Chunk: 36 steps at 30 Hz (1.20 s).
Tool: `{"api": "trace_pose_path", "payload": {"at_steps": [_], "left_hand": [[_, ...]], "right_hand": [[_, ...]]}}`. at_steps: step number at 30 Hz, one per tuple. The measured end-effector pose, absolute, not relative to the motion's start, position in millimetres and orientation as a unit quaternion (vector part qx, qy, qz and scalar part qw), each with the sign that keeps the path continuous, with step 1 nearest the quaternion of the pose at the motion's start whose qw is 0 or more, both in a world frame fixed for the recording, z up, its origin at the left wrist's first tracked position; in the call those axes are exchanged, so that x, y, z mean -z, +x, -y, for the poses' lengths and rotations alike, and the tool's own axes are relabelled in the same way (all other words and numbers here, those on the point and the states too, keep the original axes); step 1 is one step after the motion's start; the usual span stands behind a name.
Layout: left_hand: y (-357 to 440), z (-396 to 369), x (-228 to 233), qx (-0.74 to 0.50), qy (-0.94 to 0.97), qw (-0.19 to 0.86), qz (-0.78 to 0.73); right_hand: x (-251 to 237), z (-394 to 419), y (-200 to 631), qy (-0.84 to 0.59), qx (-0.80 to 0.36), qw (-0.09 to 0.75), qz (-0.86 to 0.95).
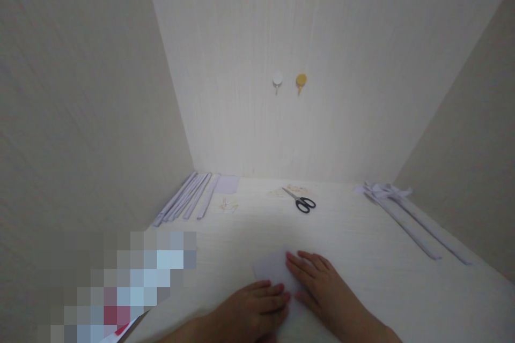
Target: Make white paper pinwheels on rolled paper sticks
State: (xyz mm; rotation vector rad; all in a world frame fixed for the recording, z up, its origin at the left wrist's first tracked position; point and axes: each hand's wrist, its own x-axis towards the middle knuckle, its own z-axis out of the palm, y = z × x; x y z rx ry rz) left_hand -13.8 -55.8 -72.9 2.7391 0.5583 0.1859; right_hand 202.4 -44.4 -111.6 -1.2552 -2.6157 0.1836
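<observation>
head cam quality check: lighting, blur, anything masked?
Head view: dim, flat light with a greyish cast; soft focus overall, so the scissors and paper strips lack fine detail. Pixelated block masks the lower left. Both hands, left hand and right hand, rest flat on pale paper, low contrast against the table.

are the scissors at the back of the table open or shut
Shut, as far as the view shows: the scissors lie flat on the table, blades reading as one thin line and the two black handle loops side by side.
</observation>
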Motion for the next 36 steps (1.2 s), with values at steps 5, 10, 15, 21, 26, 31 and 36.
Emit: {"api": "trace_pose_path", "payload": {"at_steps": [5,10,15,21,26,31,36], "left_hand": [[-16,56,77,-0.058,0.958,0.179,-0.218],[-18,55,88,-0.040,0.948,0.156,-0.273],[-16,55,98,-0.053,0.933,0.164,-0.316],[-16,56,95,-0.069,0.928,0.163,-0.328],[-15,56,74,-0.064,0.951,0.180,-0.244],[-19,54,74,-0.062,0.955,0.182,-0.227],[-20,54,83,-0.049,0.945,0.164,-0.278]], "right_hand": [[113,37,215,-0.442,-0.066,0.109,0.888],[98,47,211,-0.328,-0.050,0.103,0.938],[94,59,195,-0.242,0.010,0.138,0.960],[107,59,193,-0.232,0.051,0.192,0.952],[101,54,197,-0.253,-0.056,0.201,0.945],[97,50,208,-0.273,-0.219,0.233,0.907],[112,42,212,-0.348,-0.251,0.324,0.843]]}}
